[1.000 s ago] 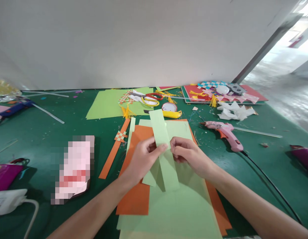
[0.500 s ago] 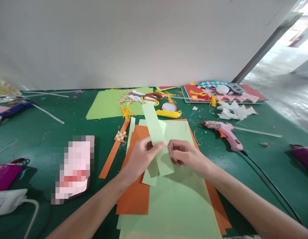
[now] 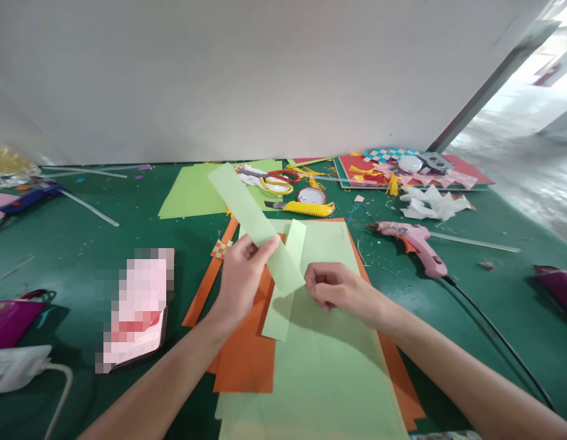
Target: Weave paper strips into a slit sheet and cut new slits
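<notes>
A pale green paper strip is pinched between the thumb and fingers of my left hand, slanting up to the left. Its lower corner comes right up to my right hand, whose fingers are curled closed; what they hold, if anything, is hidden. Under both hands lies a stack of pale green paper sheets. Another pale green strip rests on it, partly covered. Orange paper lies along the left side of the stack. Left of this is an orange strip with a small woven checkered band.
Beyond the stack lie a yellow box cutter, scissors, a tape roll and green sheets. A pink glue gun with its cord is at right. A phone and a white charger are at left.
The strip in my left hand has swung its top to the left and moved left and up, uncovering the box cutter's blade and more of the strip below. My right hand shifted slightly left.
</notes>
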`<action>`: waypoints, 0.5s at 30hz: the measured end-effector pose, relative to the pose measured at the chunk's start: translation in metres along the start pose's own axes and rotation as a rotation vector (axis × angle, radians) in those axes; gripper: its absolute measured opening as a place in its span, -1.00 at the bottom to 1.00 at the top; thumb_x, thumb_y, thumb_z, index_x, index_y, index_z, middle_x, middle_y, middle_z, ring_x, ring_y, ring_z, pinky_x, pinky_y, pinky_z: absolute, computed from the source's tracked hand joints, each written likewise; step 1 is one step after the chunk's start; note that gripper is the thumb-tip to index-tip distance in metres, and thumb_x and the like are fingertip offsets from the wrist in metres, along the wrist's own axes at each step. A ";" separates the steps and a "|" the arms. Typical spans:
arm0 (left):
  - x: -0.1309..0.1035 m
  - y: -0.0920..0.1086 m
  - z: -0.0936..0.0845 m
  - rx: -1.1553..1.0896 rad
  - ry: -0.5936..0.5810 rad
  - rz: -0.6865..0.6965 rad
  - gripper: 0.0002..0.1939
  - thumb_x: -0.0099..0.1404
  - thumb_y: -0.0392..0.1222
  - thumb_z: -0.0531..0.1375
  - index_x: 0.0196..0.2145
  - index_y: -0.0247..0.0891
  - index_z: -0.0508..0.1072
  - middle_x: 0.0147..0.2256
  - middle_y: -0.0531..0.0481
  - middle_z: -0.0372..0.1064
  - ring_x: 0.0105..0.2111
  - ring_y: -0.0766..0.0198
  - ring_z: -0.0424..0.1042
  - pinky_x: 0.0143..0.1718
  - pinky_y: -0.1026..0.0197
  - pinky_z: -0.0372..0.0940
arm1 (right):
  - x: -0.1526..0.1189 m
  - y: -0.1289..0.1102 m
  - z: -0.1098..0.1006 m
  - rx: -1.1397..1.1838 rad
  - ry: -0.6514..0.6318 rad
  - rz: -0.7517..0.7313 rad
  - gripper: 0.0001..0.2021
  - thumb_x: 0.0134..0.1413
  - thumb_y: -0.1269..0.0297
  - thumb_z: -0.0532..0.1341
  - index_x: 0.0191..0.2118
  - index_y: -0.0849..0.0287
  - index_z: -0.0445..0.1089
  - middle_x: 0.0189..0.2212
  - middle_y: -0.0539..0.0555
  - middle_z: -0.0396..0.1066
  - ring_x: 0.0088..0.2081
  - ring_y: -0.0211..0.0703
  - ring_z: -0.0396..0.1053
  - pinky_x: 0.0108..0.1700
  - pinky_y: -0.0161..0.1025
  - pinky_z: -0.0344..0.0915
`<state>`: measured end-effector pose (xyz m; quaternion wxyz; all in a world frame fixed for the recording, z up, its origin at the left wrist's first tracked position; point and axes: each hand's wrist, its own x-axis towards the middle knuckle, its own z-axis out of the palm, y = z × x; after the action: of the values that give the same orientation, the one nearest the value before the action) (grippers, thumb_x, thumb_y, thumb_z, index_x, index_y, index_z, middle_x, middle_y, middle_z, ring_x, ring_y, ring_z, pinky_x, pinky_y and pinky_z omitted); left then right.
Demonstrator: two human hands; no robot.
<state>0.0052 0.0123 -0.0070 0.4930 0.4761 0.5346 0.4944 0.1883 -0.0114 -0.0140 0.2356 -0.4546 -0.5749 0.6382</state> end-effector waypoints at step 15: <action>-0.013 -0.001 0.006 0.259 -0.314 0.080 -0.78 0.23 -0.05 0.19 -0.22 -0.20 0.37 -0.41 0.05 0.41 -0.39 0.27 0.41 -0.37 0.29 0.26 | 0.002 -0.004 -0.004 0.110 0.277 -0.064 -0.63 0.09 0.05 0.19 -0.57 0.19 0.18 -0.67 -0.09 0.19 -0.61 -0.38 0.12 -0.56 -0.34 -0.05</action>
<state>0.0118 -0.0008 -0.0069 0.4850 0.6278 0.4908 0.3604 0.1901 -0.0067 -0.0102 0.3575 -0.5063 -0.5150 0.5922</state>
